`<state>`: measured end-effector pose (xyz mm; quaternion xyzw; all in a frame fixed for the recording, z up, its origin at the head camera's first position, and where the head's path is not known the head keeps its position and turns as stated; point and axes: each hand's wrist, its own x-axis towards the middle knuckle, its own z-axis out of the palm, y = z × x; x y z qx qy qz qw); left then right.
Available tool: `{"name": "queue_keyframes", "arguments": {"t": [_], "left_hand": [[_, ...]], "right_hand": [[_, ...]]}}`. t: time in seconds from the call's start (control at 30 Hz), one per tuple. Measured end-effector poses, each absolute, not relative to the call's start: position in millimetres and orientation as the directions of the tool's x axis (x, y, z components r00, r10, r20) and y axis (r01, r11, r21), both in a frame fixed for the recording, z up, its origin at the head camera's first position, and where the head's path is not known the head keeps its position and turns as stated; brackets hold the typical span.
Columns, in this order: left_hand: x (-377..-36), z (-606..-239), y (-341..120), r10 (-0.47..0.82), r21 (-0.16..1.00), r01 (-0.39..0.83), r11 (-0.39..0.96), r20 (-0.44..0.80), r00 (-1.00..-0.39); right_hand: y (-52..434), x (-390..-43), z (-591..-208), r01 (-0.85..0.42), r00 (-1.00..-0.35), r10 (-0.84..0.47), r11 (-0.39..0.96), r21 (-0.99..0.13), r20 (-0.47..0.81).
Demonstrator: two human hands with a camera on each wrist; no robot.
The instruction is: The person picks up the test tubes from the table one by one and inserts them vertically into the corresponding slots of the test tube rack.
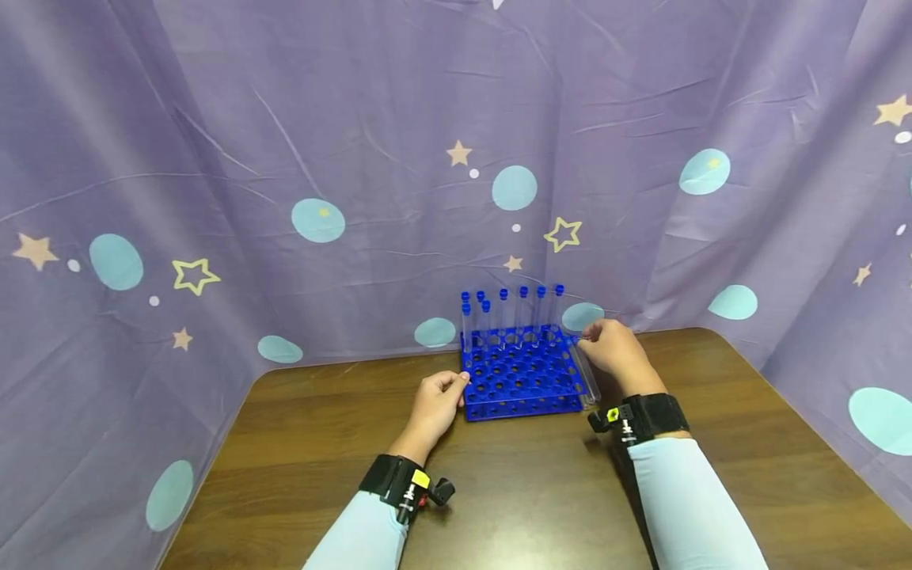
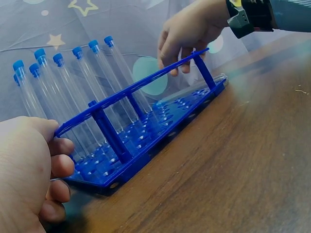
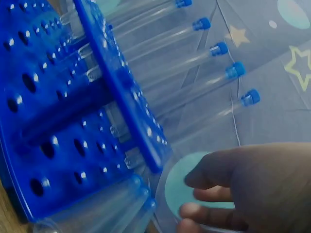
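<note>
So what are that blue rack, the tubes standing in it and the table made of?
The blue rack looks like moulded plastic: uniform saturated colour, glossy highlights round its holes. The tubes are clear and colourless with blue caps; glass or clear plastic, the look leaves that open. The table shows brown wood grain with a smooth sheen, so varnished wood or a wood-look laminate.

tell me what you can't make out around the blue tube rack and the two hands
- Right hand fingertips: head view, hidden behind its own knuckles; right wrist view, blurred.
- Loose clear tube by the rack: its cap, hidden by that hand.
- Left hand: left wrist view, cut by frame edge.
</note>
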<state>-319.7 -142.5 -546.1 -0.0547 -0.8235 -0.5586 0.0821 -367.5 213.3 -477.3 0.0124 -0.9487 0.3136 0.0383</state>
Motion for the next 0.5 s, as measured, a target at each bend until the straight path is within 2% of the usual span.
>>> {"name": "queue_keyframes", "arguments": {"t": [0.17, 0.4, 0.5], "left_hand": [[-318.8, -543.1, -143.0, -0.002, 0.915, 0.182, 0.36, 0.196, -0.981], [-318.0, -544.5, -141.7, -0.002, 0.917, 0.176, 0.358, 0.189, -0.982], [-318.9, -545.7, -141.3, -0.006, 0.918, 0.177, 0.355, 0.192, -0.981]], "right_hand": [[221.9, -377.9, -491.3, -0.011, -1.0, -0.015, 0.792, -0.61, -0.002], [254.4, -433.8, -561.0, -0.039, -0.999, -0.035, 0.806, -0.591, 0.019], [261.4, -447.2, -578.4, -0.036, -0.999, -0.032, 0.802, -0.596, 0.016]]}}
